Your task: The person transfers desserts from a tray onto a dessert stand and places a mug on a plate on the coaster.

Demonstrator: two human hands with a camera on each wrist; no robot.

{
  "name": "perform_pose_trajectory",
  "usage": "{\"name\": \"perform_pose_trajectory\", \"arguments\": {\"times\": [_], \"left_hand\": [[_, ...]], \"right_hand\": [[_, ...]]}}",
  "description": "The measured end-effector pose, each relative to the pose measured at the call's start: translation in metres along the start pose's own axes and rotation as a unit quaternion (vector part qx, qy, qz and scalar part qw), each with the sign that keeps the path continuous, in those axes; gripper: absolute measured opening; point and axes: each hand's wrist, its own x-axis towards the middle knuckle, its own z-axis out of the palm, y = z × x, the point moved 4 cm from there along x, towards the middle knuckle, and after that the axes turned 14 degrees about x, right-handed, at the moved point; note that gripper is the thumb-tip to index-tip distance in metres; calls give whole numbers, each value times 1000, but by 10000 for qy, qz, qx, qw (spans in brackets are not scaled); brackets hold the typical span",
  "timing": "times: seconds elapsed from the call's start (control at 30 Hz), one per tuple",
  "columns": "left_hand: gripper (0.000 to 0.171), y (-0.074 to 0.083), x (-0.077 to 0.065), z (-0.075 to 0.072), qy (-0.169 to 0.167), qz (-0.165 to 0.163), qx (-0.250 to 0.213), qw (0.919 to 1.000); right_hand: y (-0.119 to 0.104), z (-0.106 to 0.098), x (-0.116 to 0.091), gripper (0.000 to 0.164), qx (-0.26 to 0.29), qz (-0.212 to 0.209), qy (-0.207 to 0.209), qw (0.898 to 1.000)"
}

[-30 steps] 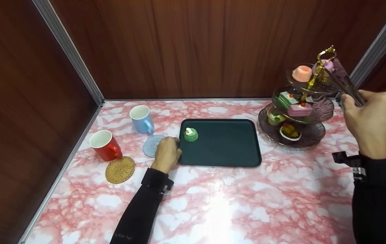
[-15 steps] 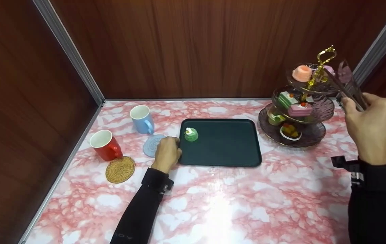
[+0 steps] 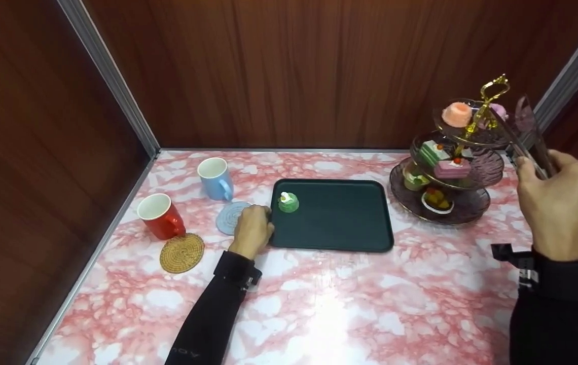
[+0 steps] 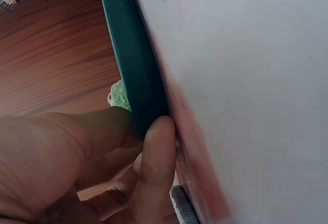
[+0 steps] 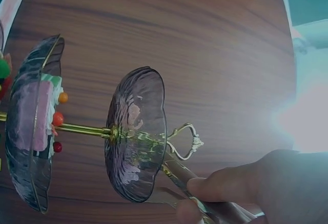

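Observation:
My left hand (image 3: 252, 230) pinches the left edge of a dark green tray (image 3: 334, 218); the left wrist view shows fingertips at the underside of its rim. A small green cake (image 3: 289, 204) with a white top sits on the tray's left part. My right hand (image 3: 563, 203) holds a pair of tongs (image 3: 518, 147), their arms spread, at the right of a three-tier glass cake stand (image 3: 491, 165). One tong tip overlaps the purple cake (image 3: 499, 111) on the top tier; the other is apart from it. An orange cake (image 3: 457, 114) sits on that tier too.
On the middle tier are a pink cake slice (image 3: 452, 169) and a green slice (image 3: 432, 152); a fruit tart (image 3: 437, 201) is below. At left stand a blue mug (image 3: 215, 178) and red mug (image 3: 159, 217), near a blue coaster (image 3: 230, 218) and brown coaster (image 3: 182, 252).
The tong tips have parted, and one has swung right, away from the purple cake. My right hand has come slightly lower. The left hand keeps its place on the tray.

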Motion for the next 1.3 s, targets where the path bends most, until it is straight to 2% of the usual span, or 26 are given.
{"name": "perform_pose_trajectory", "arguments": {"times": [0.33,0.6,0.8,0.93,1.3], "left_hand": [[30,2,2,0,-8,-60,-13,10000],[27,0,3,1,4,-33,46,10000],[26,1,3,5,-64,-42,-7,10000],[25,2,1,6,-45,-20,-44,10000],[28,0,1,2,24,-13,36,10000]], "right_hand": [[6,-2,-5,40,90,13,320,9994],[1,-4,-7,41,144,-51,328,9993],[8,-11,-11,39,174,182,265,9993],[11,-15,-15,40,363,162,234,9989],[-3,-22,-20,43,696,34,186,9974]]}}
